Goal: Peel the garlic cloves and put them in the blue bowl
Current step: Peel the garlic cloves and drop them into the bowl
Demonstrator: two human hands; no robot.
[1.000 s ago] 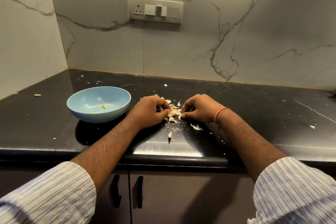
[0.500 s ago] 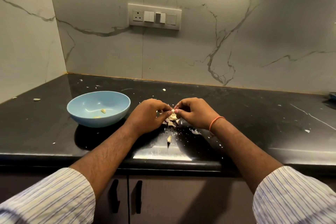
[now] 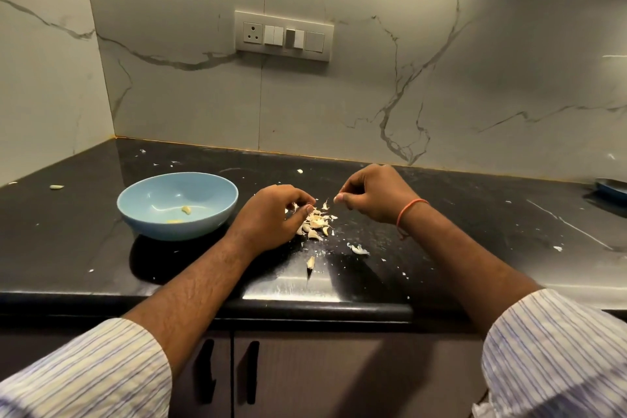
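Progress: early. Bowl (image 3: 177, 205) holds two small pale pieces, look like peeled cloves (image 3: 185, 210), one mid-floor, one nearer the front wall. Bowl sits on the counter (image 3: 475, 231), left of the hands.

Left hand (image 3: 271, 217): fingers curled, pinching something small and pale at the tips, likely a clove mid-peel, too small to confirm. Right hand (image 3: 373, 195): raised just off the counter, thumb and forefinger pinched together; a scrap of skin maybe, can't tell.

Pile (image 3: 317, 222) between the hands: mix of skins and what look like unpeeled cloves. One stray clove (image 3: 310, 262) nearer the counter edge, another (image 3: 56, 187) far left, well apart from the bowl.

Left to do, my read: most of the pile, plus strays
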